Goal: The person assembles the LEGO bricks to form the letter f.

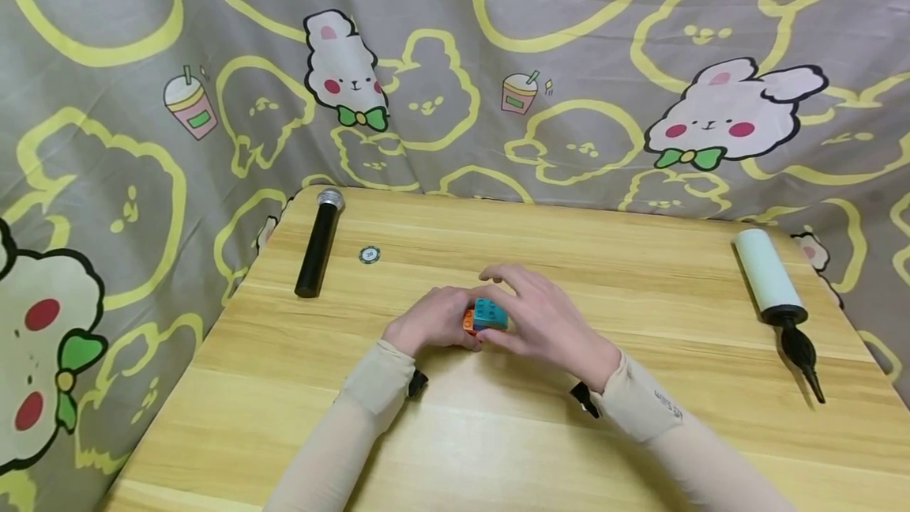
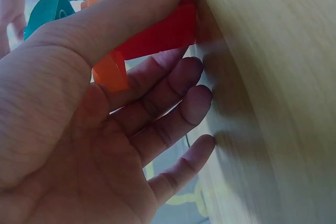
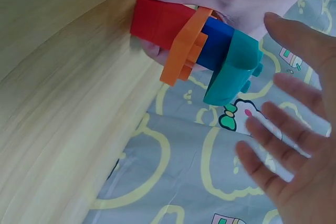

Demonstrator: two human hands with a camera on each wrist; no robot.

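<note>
A small stack of toy building bricks stands upright on the table, between the two hands. In the right wrist view it has a red brick at the bottom, then an orange plate brick, a blue brick and a teal brick with a curved side on top. My left hand grips the red brick between thumb and fingers, its other fingers loosely spread. My right hand is just beside the teal brick, fingers apart and relaxed; the right wrist view shows a gap between them.
A black microphone lies at the back left, with a round poker chip beside it. A white and black hand pump lies on the right. A patterned curtain hangs behind the wooden table.
</note>
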